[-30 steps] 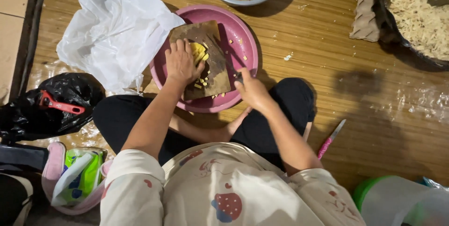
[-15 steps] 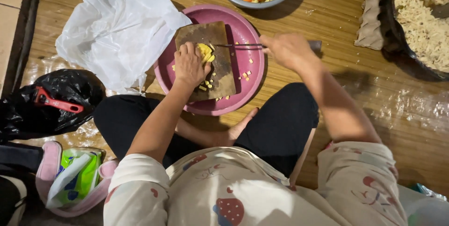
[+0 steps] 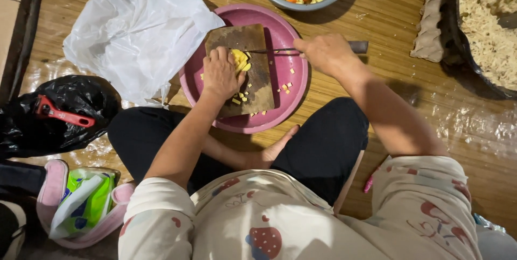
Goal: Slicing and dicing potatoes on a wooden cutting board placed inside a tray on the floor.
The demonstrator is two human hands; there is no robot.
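The left hand [image 3: 222,74] presses the yellow vegetable [image 3: 239,60] onto the cutting board [image 3: 253,79]; the right hand [image 3: 323,53] grips a knife [image 3: 274,50] beside it, mid-dicing. Next cut needs fingertips tucked clear.

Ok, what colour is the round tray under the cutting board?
Pink; the tray shows best in the head view, beneath the brown cutting board.

Wooden plank floor [image 3: 388,12], warm indoor light, glossy clear plastic sheet [image 3: 474,125] over boards.
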